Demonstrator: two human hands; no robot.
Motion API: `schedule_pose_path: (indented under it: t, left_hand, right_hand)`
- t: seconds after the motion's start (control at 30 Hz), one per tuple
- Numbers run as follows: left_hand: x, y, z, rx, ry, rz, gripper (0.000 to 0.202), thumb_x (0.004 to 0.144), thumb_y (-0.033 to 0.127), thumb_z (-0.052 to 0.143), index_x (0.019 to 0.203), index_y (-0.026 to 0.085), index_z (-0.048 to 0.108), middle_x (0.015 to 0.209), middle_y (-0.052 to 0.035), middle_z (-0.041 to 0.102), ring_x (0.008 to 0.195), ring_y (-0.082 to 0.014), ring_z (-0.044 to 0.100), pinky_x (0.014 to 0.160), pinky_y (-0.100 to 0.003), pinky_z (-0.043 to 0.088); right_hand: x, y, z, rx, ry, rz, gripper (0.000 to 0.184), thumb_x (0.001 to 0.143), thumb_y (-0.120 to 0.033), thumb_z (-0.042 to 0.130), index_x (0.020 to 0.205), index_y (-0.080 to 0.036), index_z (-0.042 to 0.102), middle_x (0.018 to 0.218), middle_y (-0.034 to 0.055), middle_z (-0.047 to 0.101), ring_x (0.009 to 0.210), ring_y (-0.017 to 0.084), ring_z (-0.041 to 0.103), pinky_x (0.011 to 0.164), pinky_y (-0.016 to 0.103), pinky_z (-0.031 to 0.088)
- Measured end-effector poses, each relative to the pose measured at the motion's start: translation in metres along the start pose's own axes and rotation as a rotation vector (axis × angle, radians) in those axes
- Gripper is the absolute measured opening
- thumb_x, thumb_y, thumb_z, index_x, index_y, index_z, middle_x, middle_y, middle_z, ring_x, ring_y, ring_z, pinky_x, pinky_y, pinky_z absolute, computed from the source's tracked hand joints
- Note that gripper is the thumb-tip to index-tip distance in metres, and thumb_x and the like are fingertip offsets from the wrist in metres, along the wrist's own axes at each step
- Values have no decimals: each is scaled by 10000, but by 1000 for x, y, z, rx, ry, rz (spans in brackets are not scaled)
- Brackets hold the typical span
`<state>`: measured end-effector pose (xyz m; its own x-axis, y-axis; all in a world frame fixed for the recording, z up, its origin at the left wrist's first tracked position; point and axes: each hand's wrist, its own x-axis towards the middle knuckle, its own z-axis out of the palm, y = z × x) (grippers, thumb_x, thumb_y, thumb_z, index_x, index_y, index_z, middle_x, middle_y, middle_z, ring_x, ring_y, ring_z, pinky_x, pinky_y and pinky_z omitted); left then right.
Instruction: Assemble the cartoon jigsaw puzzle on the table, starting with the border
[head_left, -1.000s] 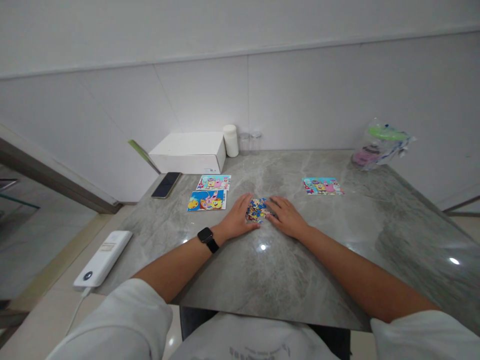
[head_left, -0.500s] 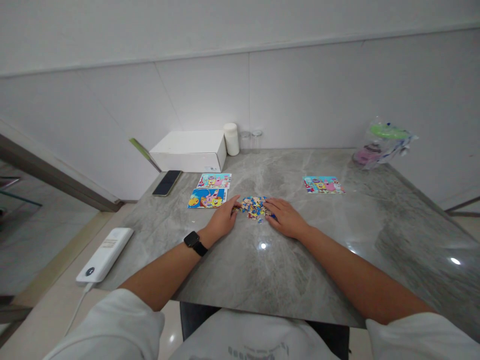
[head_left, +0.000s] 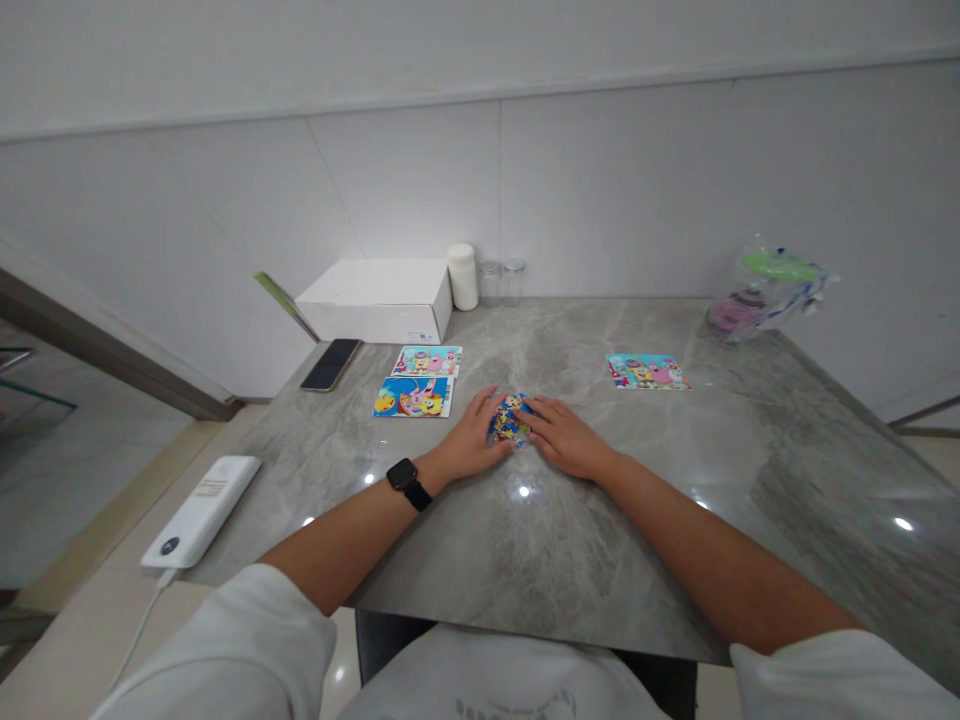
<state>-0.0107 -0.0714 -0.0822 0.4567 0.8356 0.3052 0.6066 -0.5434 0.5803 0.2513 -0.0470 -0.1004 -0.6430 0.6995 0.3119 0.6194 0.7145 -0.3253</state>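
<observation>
A small heap of colourful jigsaw puzzle pieces point(head_left: 511, 418) lies on the grey marbled table point(head_left: 540, 560), between my two hands. My left hand point(head_left: 478, 432) cups the heap from the left, fingers stretched out and touching its edge. From the right, my right hand point(head_left: 564, 436) rests against the pieces with its fingers extended and slightly apart. Parts of the heap are hidden under the fingers. Left of the heap lie a blue cartoon card point(head_left: 412, 397) and, just behind it, a lighter cartoon card point(head_left: 427, 361). A similar cartoon card point(head_left: 649, 371) lies to the right.
Along the wall stand a white box point(head_left: 375, 300), a white bottle point(head_left: 463, 278) and two clear glasses point(head_left: 513, 282). A phone point(head_left: 331, 365) lies at the left, and a white corded device point(head_left: 202, 510) sits at the left edge. A plastic bag point(head_left: 765, 292) sits back right.
My left hand has moved right and closer to my right hand. The puzzle pieces are pushed into a tighter heap, more covered by the fingers.
</observation>
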Motion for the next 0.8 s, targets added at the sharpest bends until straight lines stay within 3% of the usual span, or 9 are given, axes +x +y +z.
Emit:
schedule_pose_path:
  t: [0.17,0.27,0.37,0.57,0.8]
  left_hand:
    - [21,14,18,194,-69,-69,1090,780,719,796,1650,236,351,1740,-231,258,1629,-472,161,1276,-756,72]
    - [34,19,28,230,-101,-58,1019,803,776,732,1637,298,392,1734,-196,300,1617,-483,193,1257,-780,51]
    - [45,23,35,268,-102,-47,874,849,772,680,1581,335,485,1702,-162,378,1596,-489,246,1247,-795,44]
    - [60,24,49,304,-37,-86,686,950,677,600,1521,300,557,1665,-169,437,1564,-490,308,1228,-813,93]
    - [93,-3,48,283,46,-109,539,979,502,612,1471,284,593,1617,-142,498,1528,-444,368,1256,-745,162]
  right_hand:
    - [-4,11,-2,32,115,150,566,1005,-236,465,1566,-179,509,1560,172,567,1498,313,472,1275,592,345]
    - [-6,20,-4,88,171,210,590,971,-194,435,1558,-188,498,1516,172,596,1441,304,520,1244,584,391]
    - [-6,28,-7,164,244,268,589,960,-194,429,1544,-230,495,1446,148,640,1376,290,568,1209,570,432]
    - [-3,31,-9,238,287,336,484,993,-275,453,1465,-221,549,1347,150,688,1286,287,634,1162,547,474]
    - [-6,31,-15,277,282,351,450,1026,-365,487,1449,-232,563,1331,147,698,1244,282,665,1127,530,510]
